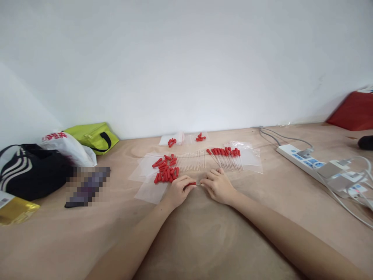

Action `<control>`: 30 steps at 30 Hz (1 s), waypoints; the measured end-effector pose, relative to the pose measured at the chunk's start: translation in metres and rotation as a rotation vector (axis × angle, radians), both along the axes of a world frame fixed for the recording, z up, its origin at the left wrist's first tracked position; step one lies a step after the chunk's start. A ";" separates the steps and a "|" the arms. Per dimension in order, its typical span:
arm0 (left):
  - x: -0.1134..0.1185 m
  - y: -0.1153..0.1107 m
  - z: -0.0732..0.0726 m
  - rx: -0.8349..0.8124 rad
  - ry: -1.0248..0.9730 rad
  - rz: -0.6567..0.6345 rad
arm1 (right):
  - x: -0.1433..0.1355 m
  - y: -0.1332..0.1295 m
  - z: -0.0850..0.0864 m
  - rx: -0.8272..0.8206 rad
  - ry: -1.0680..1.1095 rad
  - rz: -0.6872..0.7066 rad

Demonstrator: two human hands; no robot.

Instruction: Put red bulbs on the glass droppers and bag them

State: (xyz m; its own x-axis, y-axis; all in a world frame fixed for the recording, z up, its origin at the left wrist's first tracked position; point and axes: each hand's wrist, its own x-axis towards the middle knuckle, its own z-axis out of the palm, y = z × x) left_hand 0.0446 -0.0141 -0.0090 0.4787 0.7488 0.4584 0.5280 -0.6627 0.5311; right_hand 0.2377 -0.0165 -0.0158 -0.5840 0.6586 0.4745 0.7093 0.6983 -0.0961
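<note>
Several red-capped tubes (pixel 219 151) are lying assembled beside bare tubes (pixel 191 165) and loose red bulbs (pixel 166 174) on the tabletop (pixel 186 241), as the left hand (pixel 177 191) is pinching one bulb (pixel 191 183) against a clear tube (pixel 198 184) the right hand (pixel 220 187) is gripping

Red rubber bulb (pixel 190 183) beside thin clear tube (pixel 198 184).

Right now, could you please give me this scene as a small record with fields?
left hand: pinches a red rubber bulb
right hand: pinches a clear tube, in line with the bulb
tube seated in bulb: cannot tell
beyond left hand: pile of loose red bulbs
middle: row of bare clear tubes
beyond right hand: row of bulb-topped droppers
far right: white power strip
</note>
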 end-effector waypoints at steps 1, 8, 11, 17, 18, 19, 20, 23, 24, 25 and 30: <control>-0.001 0.001 -0.002 0.005 -0.014 0.022 | 0.001 0.001 0.002 0.017 -0.021 -0.018; -0.001 0.002 -0.003 -0.015 0.064 0.151 | 0.018 0.030 0.006 -0.082 0.133 -0.554; 0.001 0.000 0.000 -0.020 0.111 0.124 | 0.018 0.050 0.005 -0.157 0.197 -0.746; 0.000 0.001 0.000 -0.008 0.137 0.121 | 0.004 0.073 0.007 -0.230 0.196 -0.885; 0.000 0.001 0.000 -0.007 0.143 0.120 | 0.003 0.074 0.008 -0.233 0.177 -0.896; 0.000 0.001 0.000 -0.008 0.147 0.119 | 0.003 0.075 0.008 -0.236 0.153 -0.909; 0.000 0.001 0.000 -0.008 0.151 0.117 | 0.003 0.075 0.008 -0.241 0.126 -0.921; 0.001 0.001 0.000 -0.007 0.150 0.110 | 0.005 0.075 0.010 -0.275 0.056 -0.938; 0.001 0.001 0.000 -0.006 0.148 0.109 | 0.005 0.075 0.010 -0.295 0.038 -0.937; 0.001 0.002 0.000 -0.005 0.147 0.109 | 0.006 0.075 0.011 -0.315 0.023 -0.937; 0.000 0.002 -0.002 -0.007 0.158 0.108 | 0.010 0.076 0.012 -0.365 -0.027 -0.944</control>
State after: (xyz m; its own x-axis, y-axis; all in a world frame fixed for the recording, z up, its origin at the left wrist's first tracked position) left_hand 0.0447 -0.0120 -0.0107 0.4611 0.8026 0.3786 0.6731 -0.5943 0.4402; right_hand 0.2476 0.0598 -0.0036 0.2427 0.9590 0.1463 0.9615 -0.2178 -0.1675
